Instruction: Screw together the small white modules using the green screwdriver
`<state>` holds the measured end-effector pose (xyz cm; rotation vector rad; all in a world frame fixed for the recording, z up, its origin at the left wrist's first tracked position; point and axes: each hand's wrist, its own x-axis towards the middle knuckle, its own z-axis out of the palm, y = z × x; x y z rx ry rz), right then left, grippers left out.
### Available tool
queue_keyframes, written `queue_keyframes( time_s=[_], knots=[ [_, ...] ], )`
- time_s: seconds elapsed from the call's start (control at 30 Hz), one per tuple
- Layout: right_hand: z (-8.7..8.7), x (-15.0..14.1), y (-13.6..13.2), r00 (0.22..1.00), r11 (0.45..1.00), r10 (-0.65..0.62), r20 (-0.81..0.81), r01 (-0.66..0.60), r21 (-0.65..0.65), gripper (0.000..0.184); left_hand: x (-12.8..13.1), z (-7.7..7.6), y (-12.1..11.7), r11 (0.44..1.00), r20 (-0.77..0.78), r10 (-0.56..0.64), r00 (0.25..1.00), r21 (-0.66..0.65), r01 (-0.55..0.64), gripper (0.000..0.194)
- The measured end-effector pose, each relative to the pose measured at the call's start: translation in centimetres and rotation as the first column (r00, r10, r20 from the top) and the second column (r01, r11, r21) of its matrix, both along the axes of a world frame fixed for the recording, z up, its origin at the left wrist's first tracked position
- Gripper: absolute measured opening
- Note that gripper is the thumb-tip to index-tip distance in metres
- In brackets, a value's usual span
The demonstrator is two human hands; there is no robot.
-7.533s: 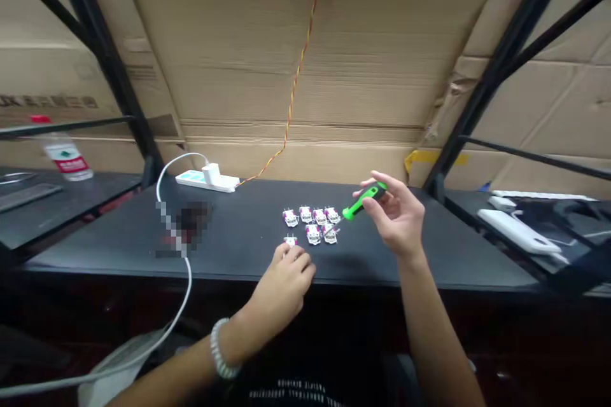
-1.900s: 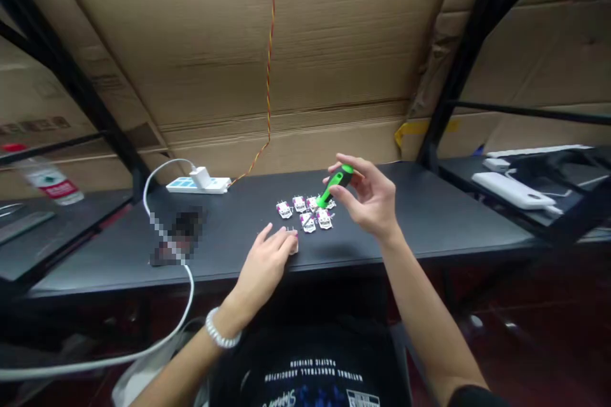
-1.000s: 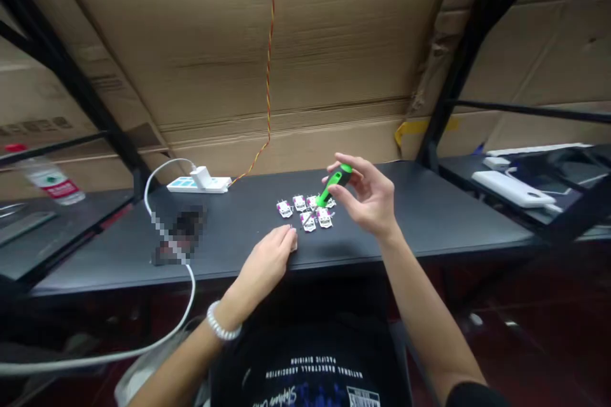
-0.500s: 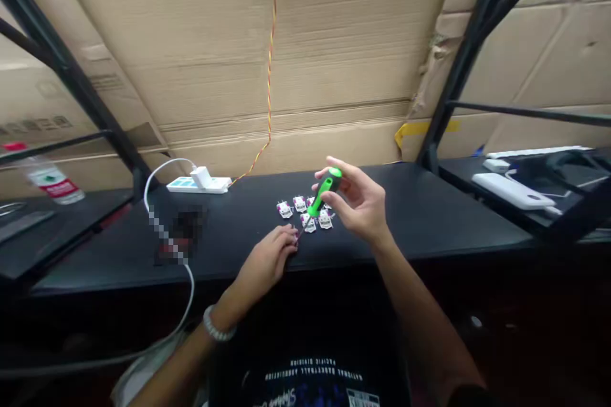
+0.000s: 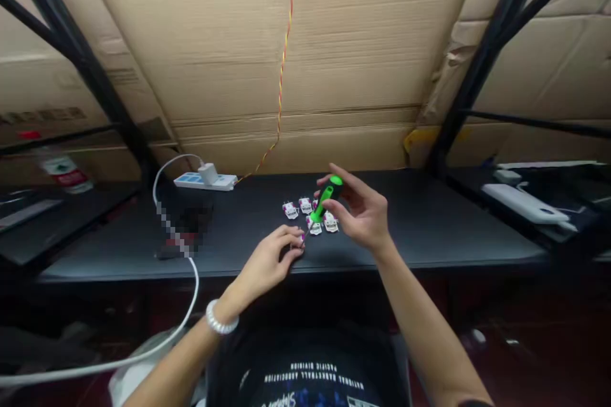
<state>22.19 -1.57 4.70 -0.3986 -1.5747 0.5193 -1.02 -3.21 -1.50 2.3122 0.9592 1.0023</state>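
My right hand (image 5: 360, 211) is closed round a screwdriver (image 5: 326, 196) with a green and black handle. Its thin shaft slants down to the left, and the tip is at a small white and purple part (image 5: 301, 238). That part sits in the fingers of my left hand (image 5: 273, 255), low on the table near the front edge, and is mostly covered by them. Just behind it lie several like white and purple parts (image 5: 290, 210) in loose rows; the screwdriver and my right hand hide some of them.
A black table (image 5: 405, 235) stands against cardboard. On its back left lies a white power strip (image 5: 224, 182) with a plugged-in charger (image 5: 207, 173). From it a white cable (image 5: 196, 280) hangs over the front edge. A bottle (image 5: 67, 168) and a white device (image 5: 527, 205) stand beyond the dark posts.
My right hand has come left and down, bringing the screwdriver tip from above the rows to the part in my left hand. My left fingers have shifted their hold on it.
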Motion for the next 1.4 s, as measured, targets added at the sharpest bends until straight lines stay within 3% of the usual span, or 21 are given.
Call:
queue_keyframes(
  time_s=[0.3, 0.43, 1.1, 1.3, 1.4],
  knots=[
    [0.0, 0.1, -0.5, 0.991, 0.994, -0.091, 0.095, 0.084, 0.076, 0.062, 0.3, 0.6, -0.2, 0.998, 0.053, 0.012, 0.999, -0.060, -0.009, 0.007],
    [0.1, 0.2, -0.6, 0.992, 0.993, -0.074, 0.106, 0.063, 0.103, 0.066, 0.5, 0.7, -0.2, 0.997, 0.063, 0.030, 0.998, -0.076, -0.025, 0.007],
    [-0.2, 0.4, -0.7, 0.994, 0.999, -0.035, 0.103, 0.035, 0.004, 0.065, 0.8, 0.6, -0.1, 0.996, 0.061, 0.059, 0.996, -0.070, -0.054, 0.009],
    [0.6, 0.4, -0.5, 0.983, 0.995, 0.080, 0.168, -0.069, -0.071, 0.063, 1.2, 0.7, -0.3, 0.993, 0.069, 0.090, 0.994, -0.078, -0.084, 0.011],
    [1.2, 0.1, 0.1, 0.979, 0.998, 0.028, 0.202, -0.017, -0.055, 0.062, 1.3, 0.8, -0.4, 0.992, 0.056, 0.104, 0.993, -0.072, -0.099, 0.011]
  ],
)
